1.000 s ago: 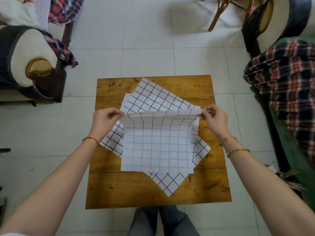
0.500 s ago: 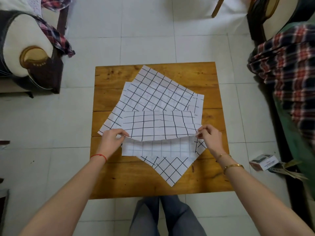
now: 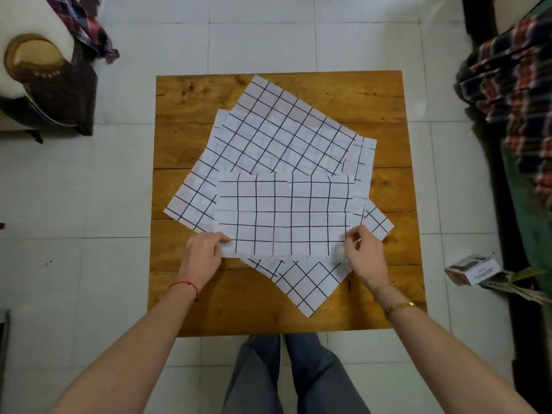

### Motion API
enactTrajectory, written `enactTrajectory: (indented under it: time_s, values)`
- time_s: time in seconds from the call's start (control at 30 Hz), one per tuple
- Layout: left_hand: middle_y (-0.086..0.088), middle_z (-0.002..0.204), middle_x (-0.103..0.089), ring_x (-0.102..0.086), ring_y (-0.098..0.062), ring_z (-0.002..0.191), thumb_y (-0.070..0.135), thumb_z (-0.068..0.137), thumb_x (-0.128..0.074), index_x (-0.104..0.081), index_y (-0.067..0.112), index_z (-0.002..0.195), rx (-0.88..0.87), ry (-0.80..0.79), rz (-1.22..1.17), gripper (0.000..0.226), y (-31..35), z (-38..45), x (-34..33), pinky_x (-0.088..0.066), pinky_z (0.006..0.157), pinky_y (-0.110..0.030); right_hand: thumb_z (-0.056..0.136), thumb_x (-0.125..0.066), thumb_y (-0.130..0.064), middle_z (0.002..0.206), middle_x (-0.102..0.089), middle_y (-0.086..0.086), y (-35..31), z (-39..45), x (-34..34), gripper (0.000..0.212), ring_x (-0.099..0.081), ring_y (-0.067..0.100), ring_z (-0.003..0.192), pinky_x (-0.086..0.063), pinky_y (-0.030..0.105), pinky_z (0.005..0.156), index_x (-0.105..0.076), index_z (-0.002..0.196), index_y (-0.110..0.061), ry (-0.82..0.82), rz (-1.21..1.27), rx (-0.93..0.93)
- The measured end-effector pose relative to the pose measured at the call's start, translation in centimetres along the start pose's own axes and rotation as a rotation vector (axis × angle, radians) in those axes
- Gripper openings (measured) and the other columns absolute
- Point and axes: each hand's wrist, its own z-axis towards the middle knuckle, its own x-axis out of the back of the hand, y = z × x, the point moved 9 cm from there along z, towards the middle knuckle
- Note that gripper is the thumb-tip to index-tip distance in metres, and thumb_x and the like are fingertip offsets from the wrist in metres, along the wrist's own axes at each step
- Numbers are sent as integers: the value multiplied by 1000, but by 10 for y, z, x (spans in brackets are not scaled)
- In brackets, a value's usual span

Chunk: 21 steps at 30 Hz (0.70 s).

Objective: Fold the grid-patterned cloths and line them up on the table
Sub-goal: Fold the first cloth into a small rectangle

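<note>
Floor: pale square tiles (image 3: 263, 34) all round, with a small white printed box (image 3: 472, 268) lying off the table's right side.
Table: square wooden plank top (image 3: 385, 100), amber-brown, seen from above.
Folded cloth: white grid-patterned cloth doubled into a wide rectangle (image 3: 283, 213), lying flat, square to the table, on top of the others near the centre.
Loose cloths: unfolded white grid-patterned sheets (image 3: 277, 132) fanned at angles underneath (how many, I cannot tell), one corner poking toward the near edge.
Left hand (image 3: 201, 256): thumb and fingers pinch the folded cloth's near left corner.
Right hand (image 3: 366, 253): fingers curled, pinching the near right corner.
Sides: plaid red-and-navy fabric (image 3: 513, 85) draped at right.
</note>
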Motion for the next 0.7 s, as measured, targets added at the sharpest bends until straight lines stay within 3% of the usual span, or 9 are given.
enactTrajectory:
  time_s: [0.1,0.2,0.4,0.53,0.7]
  values:
    - [3,113,-66,-54,-18,114,1,92,-49,-67,21,114,-22,81,-4,35,6,13,6,-40,108,-38,89,-51,-16,85,-56,0,-25,13,-2,7,-53,17,79,-48,35,68,-57,92,-14,101,-127,126]
    - [-1,130,-58,-47,-17,125,4,93,-49,-57,17,129,-107,142,41,39,20,36,13,-27,115,-36,87,-50,-18,98,-58,4,-74,31,-15,20,-51,21,90,-45,37,79,-60,103,-10,154,-276,352]
    - [-5,157,-26,-18,-23,147,18,97,-39,-26,14,151,-170,126,283,56,45,94,1,-16,119,-49,89,-44,-21,136,-51,9,-171,61,-96,47,-40,33,130,-31,44,111,-50,133,-5,6,-447,683]
    - [-6,162,-11,-5,-24,150,26,100,-34,-11,13,155,-160,80,355,61,40,111,-23,-8,119,-54,95,-36,-31,152,-35,6,-180,67,-163,55,-25,31,142,-20,52,116,-34,145,-8,-147,-653,699]
    - [-6,163,-4,-3,-25,150,32,101,-32,-4,13,155,-143,65,412,64,20,111,-42,-11,118,-56,100,-28,-36,160,-15,5,-157,68,-202,59,-7,29,147,-11,54,117,-16,152,-10,-215,-769,625]
